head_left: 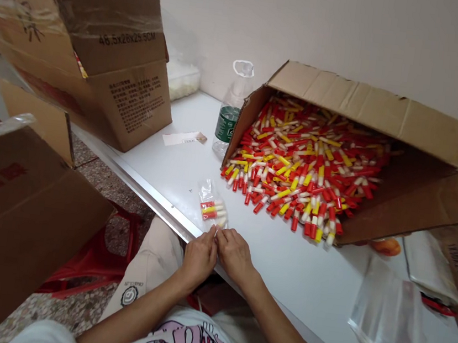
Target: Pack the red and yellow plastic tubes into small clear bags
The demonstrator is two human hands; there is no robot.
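Both hands meet at the table's front edge, pinching the near end of a small clear plastic bag (208,191). Inside the bag lie several short red, yellow and white tubes (212,210). My left hand (199,254) has its fingers closed on the bag's left side. Right beside it, my right hand (234,253) is closed on the same end, thumb and fingertips together. The bag's far end rests on the white table (158,171). Beyond the hands, a tipped cardboard box (371,102) spills a heap of similar tubes (297,157) onto the tabletop.
A clear bottle with a green label (226,124) stands left of the tipped box. Flat clear bags (389,313) lie at the right. A large carton (112,62) stands at the back left, another carton (18,223) nearer. Below is a red stool (89,254).
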